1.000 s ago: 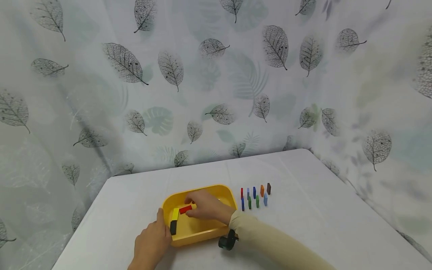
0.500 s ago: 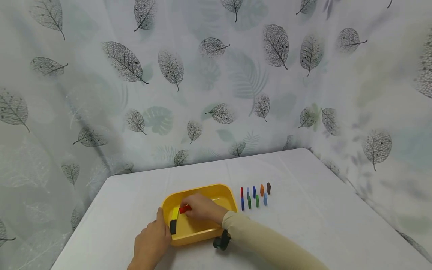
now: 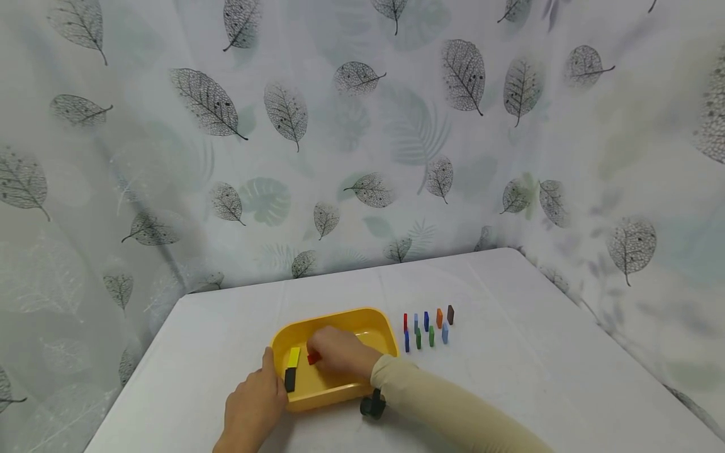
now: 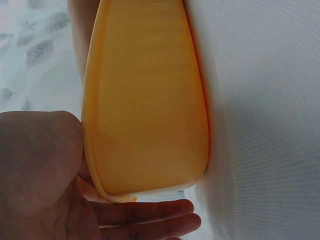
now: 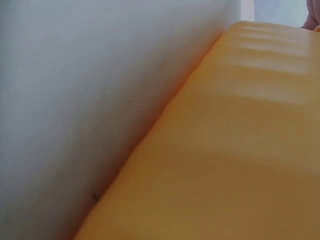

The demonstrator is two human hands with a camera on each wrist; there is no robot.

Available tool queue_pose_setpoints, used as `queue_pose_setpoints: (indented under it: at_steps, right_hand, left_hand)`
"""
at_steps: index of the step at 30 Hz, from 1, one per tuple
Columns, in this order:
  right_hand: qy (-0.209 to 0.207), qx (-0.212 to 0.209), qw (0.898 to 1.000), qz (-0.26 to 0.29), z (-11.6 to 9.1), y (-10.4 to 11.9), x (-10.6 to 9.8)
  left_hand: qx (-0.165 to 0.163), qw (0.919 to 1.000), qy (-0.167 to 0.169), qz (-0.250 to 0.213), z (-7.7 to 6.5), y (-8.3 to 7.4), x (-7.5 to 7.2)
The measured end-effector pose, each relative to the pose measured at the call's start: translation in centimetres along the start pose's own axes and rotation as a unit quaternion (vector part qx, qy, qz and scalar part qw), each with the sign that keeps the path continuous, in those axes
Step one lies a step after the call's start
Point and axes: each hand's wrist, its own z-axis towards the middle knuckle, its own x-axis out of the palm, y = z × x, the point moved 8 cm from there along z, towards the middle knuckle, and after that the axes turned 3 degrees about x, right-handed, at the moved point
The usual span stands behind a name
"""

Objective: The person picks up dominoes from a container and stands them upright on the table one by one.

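In the head view, my right hand (image 3: 340, 352) reaches down into a yellow tray (image 3: 334, 401) and holds a red domino block (image 3: 314, 358). Part of that block is hidden by the fingers. A yellow domino block (image 3: 293, 357) and a black domino block (image 3: 290, 380) lie end to end along the tray's left side. My left hand (image 3: 255, 402) grips the tray at its near left corner. The left wrist view shows its fingers (image 4: 150, 222) stretched past the tray's outer wall (image 4: 147, 110). The right wrist view has only the tray's outside (image 5: 240, 150), not the right hand's fingers.
To the right of the tray, several coloured domino blocks (image 3: 432, 336) stand upright in two rows on the white table (image 3: 510, 352). A black wrist device (image 3: 373, 404) hangs below the right sleeve, close to the tray's near wall. Leaf-patterned cloth (image 3: 362, 138) encloses the table.
The right hand first hovers by the red block, then takes hold of it. The red block has shifted right, away from the yellow one. The left hand stays put.
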Motion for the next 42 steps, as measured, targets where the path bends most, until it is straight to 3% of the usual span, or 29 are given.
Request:
queue_pose_setpoints:
  at_steps: [7, 16, 29, 42]
  right_hand:
    - [-0.014, -0.011, 0.998, -0.053, -0.2, 0.1, -0.1]
    - [-0.033, -0.019, 0.998, -0.055, -0.6, 0.0, -0.1]
    - [-0.016, -0.032, 0.996, -0.087, -1.2, 0.8, 0.0]
    - [-0.035, -0.026, 0.998, -0.034, -1.2, 0.4, -0.1]
  left_hand:
    - [0.003, 1.0, -0.002, 0.004, 0.1, -0.1, 0.0]
    - [0.005, 1.0, -0.005, 0.002, 0.1, 0.0, 0.1]
    - [0.004, 1.0, -0.005, 0.001, 0.1, 0.0, 0.2]
    - [0.011, 0.9999, -0.009, -0.002, 0.0, 0.1, 0.0]
